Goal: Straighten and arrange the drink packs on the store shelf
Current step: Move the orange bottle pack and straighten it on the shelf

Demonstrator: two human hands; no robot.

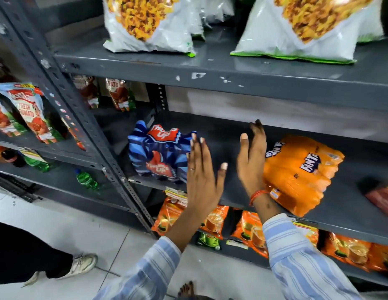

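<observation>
Nothing is gripped by either hand. The left hand [200,176] is held flat and open, fingers straight and together, thumb spread, its edge laid against the right side of the blue plastic-wrapped Thums Up drink pack [159,152]. The right hand [252,161] is likewise open, fingers extended into the shelf, with the back of the hand and the wrist pressed against the left side of the orange plastic-wrapped Fanta drink pack [299,174]. An orange thread band [257,195] is worn on the right wrist, and striped light-blue sleeves [301,263] cover both forearms.

Both packs are set on the middle tier of the dark grey metal shelf [351,204], well apart, with the two hands in the gap between them. The blue pack stands upright near the slotted upright post [80,118]; the orange pack is tilted and lies askew toward the front edge.

On the tier above, white snack bags printed with yellow puffs [149,24] are stood. Below, orange tea pouches [249,230] are lined along the lower tier. On the neighbouring rack to the left, red-and-white tomato sauce pouches [28,113] and a green plastic bottle [86,179] are seen. A white shoe [83,264] of another person is visible on the pale tiled floor [115,239].
</observation>
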